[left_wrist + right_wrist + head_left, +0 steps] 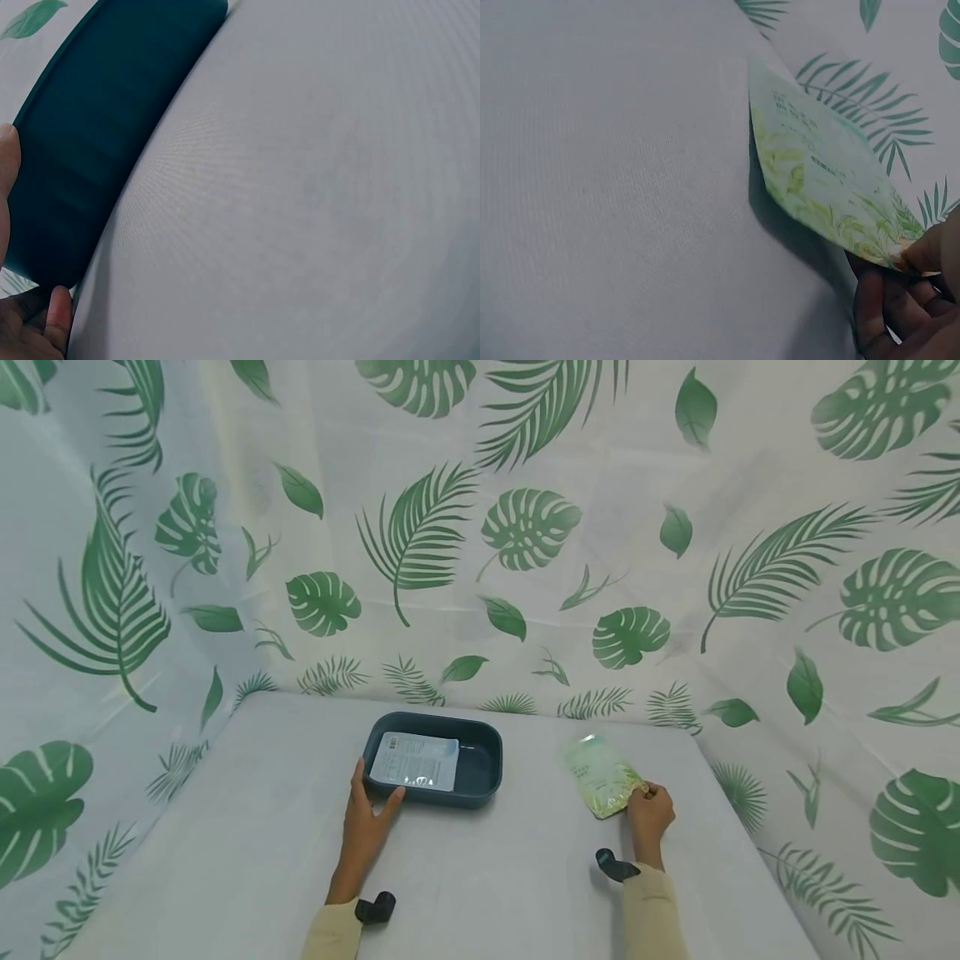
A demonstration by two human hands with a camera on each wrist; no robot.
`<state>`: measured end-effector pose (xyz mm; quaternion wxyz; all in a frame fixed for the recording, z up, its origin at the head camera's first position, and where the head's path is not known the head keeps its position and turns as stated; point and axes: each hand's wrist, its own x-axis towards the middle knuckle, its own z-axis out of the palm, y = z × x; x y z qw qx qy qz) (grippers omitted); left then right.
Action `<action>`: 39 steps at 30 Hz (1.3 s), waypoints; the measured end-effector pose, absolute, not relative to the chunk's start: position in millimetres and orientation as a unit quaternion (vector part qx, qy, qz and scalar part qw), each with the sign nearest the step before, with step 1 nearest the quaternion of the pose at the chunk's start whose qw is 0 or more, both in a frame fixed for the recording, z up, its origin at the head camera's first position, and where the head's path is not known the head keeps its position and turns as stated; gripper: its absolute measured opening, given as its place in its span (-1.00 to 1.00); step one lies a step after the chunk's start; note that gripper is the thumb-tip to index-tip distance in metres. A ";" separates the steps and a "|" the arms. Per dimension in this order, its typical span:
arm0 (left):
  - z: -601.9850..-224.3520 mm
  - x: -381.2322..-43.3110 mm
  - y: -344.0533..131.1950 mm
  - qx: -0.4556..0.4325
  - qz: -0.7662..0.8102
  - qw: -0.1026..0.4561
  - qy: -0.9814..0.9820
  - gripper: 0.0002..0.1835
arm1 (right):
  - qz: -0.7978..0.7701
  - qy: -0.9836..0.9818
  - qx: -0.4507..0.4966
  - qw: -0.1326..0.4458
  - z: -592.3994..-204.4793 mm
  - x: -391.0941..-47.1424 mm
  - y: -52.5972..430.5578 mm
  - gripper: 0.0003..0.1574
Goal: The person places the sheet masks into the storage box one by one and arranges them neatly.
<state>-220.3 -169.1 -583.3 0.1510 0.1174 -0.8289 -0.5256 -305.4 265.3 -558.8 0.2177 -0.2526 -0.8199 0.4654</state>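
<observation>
A dark blue rectangular plastic bin stands on the table, with a white printed packet lying inside it. My left hand holds the bin's near left corner, thumb on the front side and fingers along the left side. In the left wrist view, the bin's outer wall shows between the thumb and the fingers. To the right of the bin, my right hand pinches the lower right corner of a green, leaf-printed flat packet. The right wrist view shows this packet tilted, its near edge raised off the table.
A white cloth covers the table. Leaf-printed sheets hang behind it and along both sides. Each wrist carries a black strap-on device, one at the left sleeve and one at the right.
</observation>
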 end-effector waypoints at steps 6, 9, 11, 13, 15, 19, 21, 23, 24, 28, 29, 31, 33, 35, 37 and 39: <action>-582.8 -220.4 -170.9 0.117 -0.526 0.146 -0.830 0.09 | 0.464 -0.825 -0.237 0.217 -562.7 -301.0 266.3 -0.55; -582.2 -219.7 -170.6 0.113 -0.532 0.147 -0.826 0.09 | 0.462 -0.826 -0.233 0.224 -559.0 -300.9 265.6 -0.59; -582.9 -219.1 -170.9 0.112 -0.530 0.147 -0.827 0.09 | 0.468 -0.822 -0.233 0.225 -557.9 -301.3 264.2 -0.62; -583.4 -218.8 -171.1 0.113 -0.529 0.149 -0.828 0.08 | 0.480 -0.817 -0.231 0.223 -555.8 -302.4 262.8 -0.64; -584.3 -219.2 -171.1 0.115 -0.526 0.150 -0.829 0.08 | 0.488 -0.812 -0.230 0.221 -554.0 -303.6 261.7 -0.64; -585.7 -220.7 -170.5 0.118 -0.525 0.152 -0.829 0.07 | 0.517 -0.794 -0.231 0.220 -553.8 -303.5 260.4 -0.63; -586.0 -221.1 -169.9 0.115 -0.527 0.154 -0.828 0.07 | 0.522 -0.789 -0.240 0.219 -554.7 -301.6 260.0 -0.62; -586.1 -221.2 -169.1 0.113 -0.529 0.155 -0.826 0.07 | 0.523 -0.786 -0.251 0.217 -558.0 -300.1 260.8 -0.60; -585.9 -221.3 -168.9 0.112 -0.532 0.155 -0.825 0.06 | 0.522 -0.784 -0.257 0.216 -558.9 -299.1 261.1 -0.59; -587.6 -215.2 -167.2 0.118 -0.534 0.140 -0.825 0.06 | 0.545 -0.768 -0.261 0.210 -571.5 -294.6 263.5 -0.55; -587.3 -214.4 -166.8 0.121 -0.535 0.138 -0.825 0.06 | 0.548 -0.766 -0.256 0.215 -573.7 -295.9 263.7 -0.56; -586.3 -213.9 -166.3 0.124 -0.537 0.134 -0.824 0.05 | 0.546 -0.769 -0.240 0.228 -576.7 -300.5 263.9 -0.58; -585.6 -215.3 -166.3 0.122 -0.539 0.137 -0.822 0.05 | 0.538 -0.775 -0.223 0.246 -579.3 -305.8 264.0 -0.61; -584.8 -217.3 -166.7 0.119 -0.539 0.142 -0.822 0.04 | 0.532 -0.774 -0.218 0.263 -579.7 -308.4 264.3 -0.64; -584.4 -218.9 -167.4 0.116 -0.534 0.145 -0.825 0.04 | 0.528 -0.772 -0.224 0.273 -579.8 -308.7 266.1 -0.66; -584.7 -219.2 -168.1 0.118 -0.528 0.145 -0.828 0.04 | 0.536 -0.764 -0.236 0.270 -580.8 -306.2 268.4 -0.68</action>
